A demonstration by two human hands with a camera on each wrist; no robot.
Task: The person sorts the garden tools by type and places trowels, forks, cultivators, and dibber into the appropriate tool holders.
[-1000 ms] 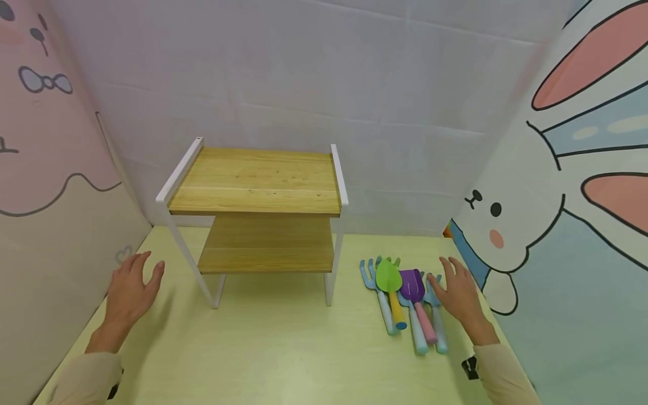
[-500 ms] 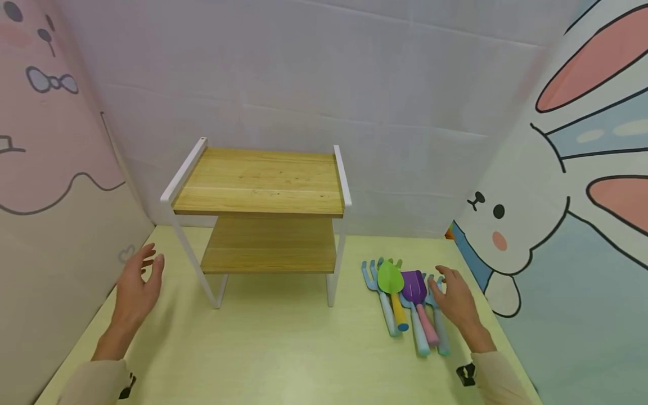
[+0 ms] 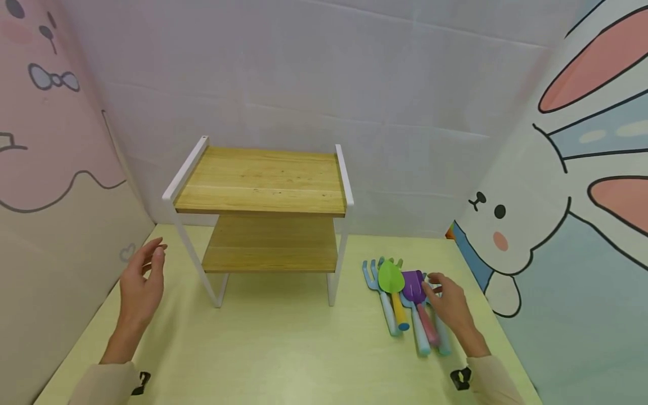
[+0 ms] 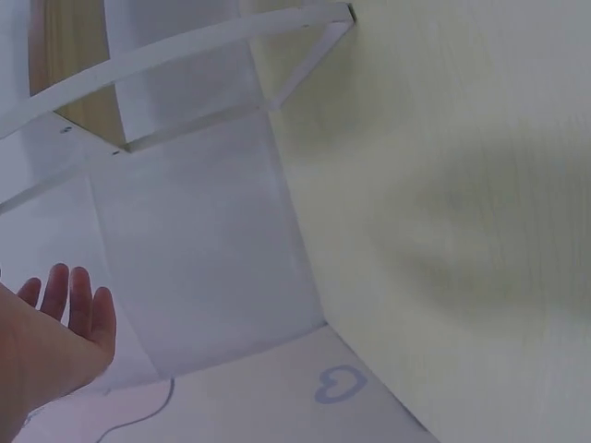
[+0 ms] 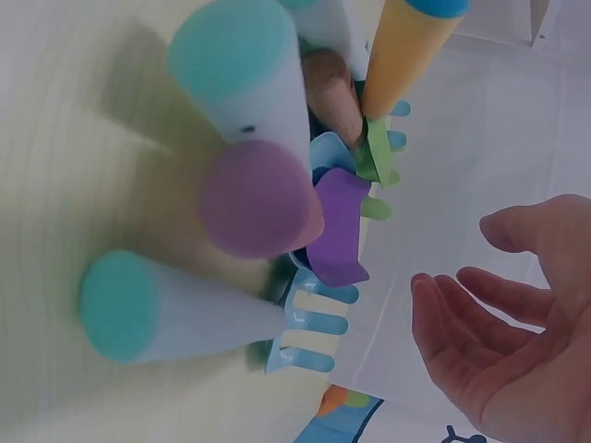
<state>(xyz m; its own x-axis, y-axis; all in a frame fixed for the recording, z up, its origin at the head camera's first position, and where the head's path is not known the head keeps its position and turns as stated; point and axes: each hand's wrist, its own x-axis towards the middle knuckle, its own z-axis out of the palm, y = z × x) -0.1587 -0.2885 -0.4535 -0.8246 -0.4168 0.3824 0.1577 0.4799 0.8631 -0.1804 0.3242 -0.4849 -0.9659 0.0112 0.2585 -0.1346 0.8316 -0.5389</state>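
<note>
A pile of toy garden tools lies on the table at the right. It has a green trowel [image 3: 391, 275] with a yellow handle, a purple shovel [image 3: 413, 286] with a pink handle, and blue forks, one a fork [image 3: 372, 277] at the pile's left. My right hand [image 3: 449, 304] hovers over the pile's right side, fingers loosely bent and holding nothing; in the right wrist view a gap shows between the hand [image 5: 503, 323] and the purple shovel [image 5: 340, 231]. My left hand [image 3: 142, 287] is in the air left of the shelf, relaxed, with nothing in it.
A two-tier shelf [image 3: 263, 180] with wooden boards and a white frame stands left of centre on the pale table [image 3: 283, 349]. Fabric walls with cartoon animals enclose the left and right sides, and a plain white sheet [image 3: 395, 73] hangs behind.
My right hand has moved left and lower over the tools, its fingers drawing together. My left hand has shifted slightly right and up. The tools lie as before.
</note>
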